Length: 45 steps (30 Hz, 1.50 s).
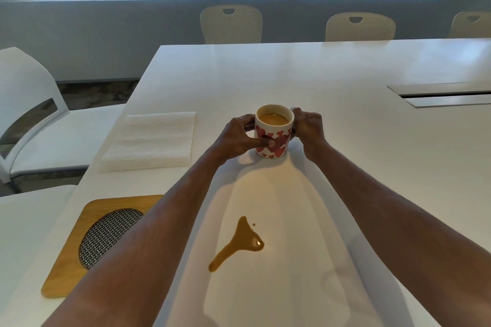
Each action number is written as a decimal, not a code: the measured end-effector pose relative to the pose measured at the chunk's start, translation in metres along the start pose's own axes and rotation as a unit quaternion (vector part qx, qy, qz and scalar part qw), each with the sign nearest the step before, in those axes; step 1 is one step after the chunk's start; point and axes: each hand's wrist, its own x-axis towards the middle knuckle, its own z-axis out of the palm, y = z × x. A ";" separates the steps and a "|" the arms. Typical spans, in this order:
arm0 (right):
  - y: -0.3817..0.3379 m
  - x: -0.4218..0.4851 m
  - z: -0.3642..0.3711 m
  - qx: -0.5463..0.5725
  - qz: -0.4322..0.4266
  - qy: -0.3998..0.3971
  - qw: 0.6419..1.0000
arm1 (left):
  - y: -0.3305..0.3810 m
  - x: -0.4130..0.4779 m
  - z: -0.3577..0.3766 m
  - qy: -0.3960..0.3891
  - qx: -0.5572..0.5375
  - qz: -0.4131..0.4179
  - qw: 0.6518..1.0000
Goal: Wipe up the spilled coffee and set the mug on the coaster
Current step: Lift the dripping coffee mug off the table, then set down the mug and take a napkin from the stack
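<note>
Two hands close round one mug [282, 138] from either side: the left hand [237, 138] curls its fingers behind the cup with the thumb laid across the heart pattern on the near face, and the right hand [309, 127] wraps the opposite side, fingers bent over the rim edge and hiding the handle area. The mug is white with red hearts, upright, nearly full of milky coffee, and sits at mid-table; whether its base rests on the table [345, 66] or is just raised cannot be told. One brown spill [239, 244] lies on the white surface nearer the person, between the two forearms, with one tiny droplet just beside its upper tip. One folded paper towel [151, 141] lies flat to the left of the mug, apart from it. One wooden coaster [66, 265] with a round mesh inset sits near the left table edge, partly covered by the left forearm. Three cream perforated chairs [231, 24] stand along the far side, and one white chair [29, 103] at the left.
</note>
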 end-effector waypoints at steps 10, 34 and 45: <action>-0.073 -0.055 -0.003 -0.077 -0.342 0.194 0.916 | 0.009 -0.046 -0.088 0.125 0.203 0.015 0.971; -0.043 -0.094 0.163 -0.470 -0.364 -0.359 0.719 | -0.061 -0.116 -0.145 0.040 0.327 -0.118 0.937; -0.052 -0.088 0.173 -0.518 -0.321 -0.348 0.713 | -0.049 -0.111 -0.155 -0.013 0.354 -0.110 0.929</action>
